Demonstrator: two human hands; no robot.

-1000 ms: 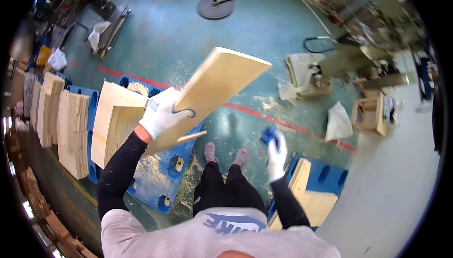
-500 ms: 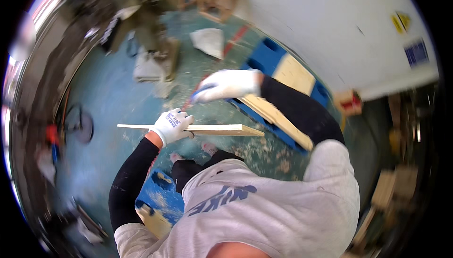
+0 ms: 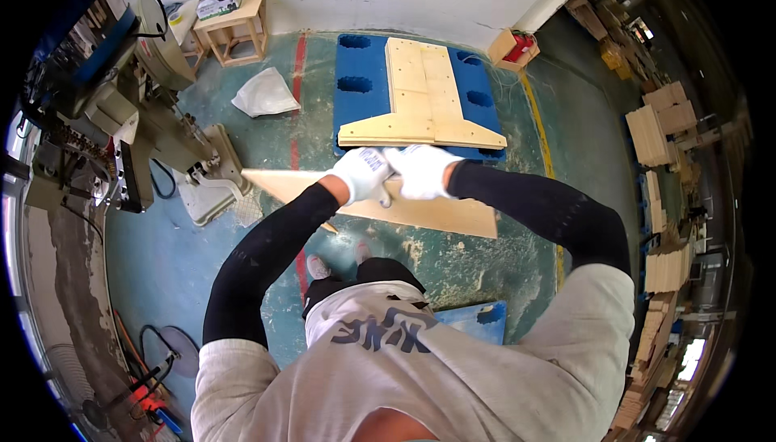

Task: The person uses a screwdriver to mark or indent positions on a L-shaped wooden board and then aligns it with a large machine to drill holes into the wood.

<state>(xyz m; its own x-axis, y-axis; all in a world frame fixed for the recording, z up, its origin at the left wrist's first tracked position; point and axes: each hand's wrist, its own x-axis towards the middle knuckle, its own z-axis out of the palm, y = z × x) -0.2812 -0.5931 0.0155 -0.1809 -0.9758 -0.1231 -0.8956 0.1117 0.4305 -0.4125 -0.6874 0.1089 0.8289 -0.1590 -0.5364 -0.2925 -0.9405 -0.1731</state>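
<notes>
A long, pale wooden board (image 3: 436,214) hangs over the floor in front of my legs, its broad face toward me. My left hand (image 3: 362,175), in a white glove, grips the upper edge near the middle. Right beside it, touching or nearly so, my right hand (image 3: 422,172) is closed at the same edge, also gloved in white; its fingertips are partly hidden. Just beyond my hands, several similar boards (image 3: 416,90) lie on a blue pallet (image 3: 361,107).
At left stands a grey-green machine (image 3: 153,127), with a white sack (image 3: 265,93) on the floor nearby. Behind it is a small wooden table (image 3: 236,28). An open box with red contents (image 3: 514,49) sits by the wall. Another blue pallet (image 3: 473,322) shows beside my legs. Wood stacks (image 3: 649,136) line the right.
My view has turned right, so the far pallet now lies ahead. The right hand has come from above the floor to the board beside my left. The board now shows its broad face.
</notes>
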